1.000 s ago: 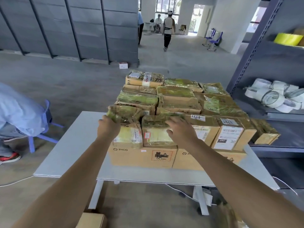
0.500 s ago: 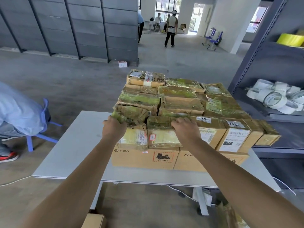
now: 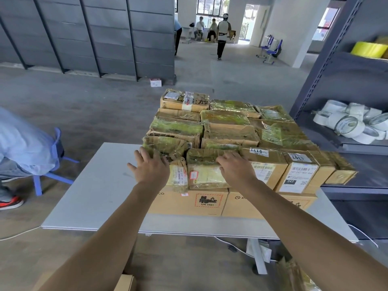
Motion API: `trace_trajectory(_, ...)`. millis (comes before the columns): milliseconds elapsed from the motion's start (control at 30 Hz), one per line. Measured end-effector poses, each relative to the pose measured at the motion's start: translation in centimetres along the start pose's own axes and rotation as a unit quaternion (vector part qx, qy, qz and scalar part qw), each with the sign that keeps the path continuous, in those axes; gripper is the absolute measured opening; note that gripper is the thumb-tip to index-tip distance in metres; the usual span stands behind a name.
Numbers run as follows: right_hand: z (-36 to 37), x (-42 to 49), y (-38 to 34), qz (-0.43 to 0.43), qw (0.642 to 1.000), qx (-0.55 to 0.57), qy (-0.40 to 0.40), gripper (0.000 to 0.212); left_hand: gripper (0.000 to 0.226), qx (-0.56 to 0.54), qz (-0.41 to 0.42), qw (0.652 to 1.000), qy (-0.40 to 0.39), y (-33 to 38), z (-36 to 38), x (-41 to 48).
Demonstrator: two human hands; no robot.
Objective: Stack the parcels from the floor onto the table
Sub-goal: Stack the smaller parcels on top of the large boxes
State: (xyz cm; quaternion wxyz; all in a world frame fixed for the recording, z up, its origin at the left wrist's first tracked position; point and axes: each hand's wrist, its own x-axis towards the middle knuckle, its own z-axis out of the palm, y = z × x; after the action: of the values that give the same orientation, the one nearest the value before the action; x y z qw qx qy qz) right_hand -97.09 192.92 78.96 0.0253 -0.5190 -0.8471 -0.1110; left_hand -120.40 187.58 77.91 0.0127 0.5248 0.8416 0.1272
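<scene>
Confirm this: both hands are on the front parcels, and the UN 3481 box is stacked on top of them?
Not on top. The head view shows the UN 3481 box underneath, on the table. The front parcels that the left hand and right hand touch are stacked on it.

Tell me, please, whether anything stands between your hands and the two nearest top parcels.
Nothing visible does: the left hand touches the tape-wrapped corner parcel, and the right hand rests directly on the labelled parcel beside it.
</scene>
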Motion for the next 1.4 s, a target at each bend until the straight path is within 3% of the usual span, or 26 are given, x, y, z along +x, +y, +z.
trace_trajectory(167, -0.2, -0.5, 0.4, -0.008, 1.000, 0.016, 0.016, 0.040, 0.042, -0.001, 0.125, 0.990, 0.068, 1.1, -0.3, -0.8)
trace_trajectory(267, -0.5, -0.8, 0.8, -0.015, 1.000, 0.008, 0.021, 0.041, 0.044, 0.032, 0.200, 0.978, 0.047, 3.0, 0.2, -2.1)
trace_trajectory(400, -1.0, -1.6, 1.7, -0.012, 0.999, 0.019, 0.027, 0.044, 0.051, 0.046, 0.206, 0.977, 0.004, 4.4, 1.0, -2.9)
trace_trajectory(633, -1.5, -3.3, 6.2, 0.032, 0.997, 0.049, 0.050, 0.042, 0.044, 0.006, 0.281, 0.958, 0.051, 9.5, 1.1, -4.1)
trace_trajectory(867, -1.2, -4.1, 13.6, 0.035, 0.993, 0.062, 0.091, 0.034, 0.036, -0.054, 0.334, 0.938, 0.081, 18.8, 1.1, -5.4)
trace_trajectory(1033, -0.9, -5.3, 21.5, 0.084, 0.986, 0.102, 0.104, 0.037, 0.034, -0.067, 0.361, 0.928, 0.063, 27.2, 1.8, -6.8)
trace_trajectory(1233, 0.3, -6.4, 28.9, 0.249, 0.950, 0.186, -0.020, 0.038, 0.049, -0.037, 0.362, 0.931, -0.025, 34.5, 3.5, -8.4)
trace_trajectory(1400, 1.6, -7.1, 31.7, 0.233, 0.902, 0.346, -0.107, 0.036, 0.060, -0.005, 0.354, 0.932, -0.080, 37.6, 4.7, -9.0)
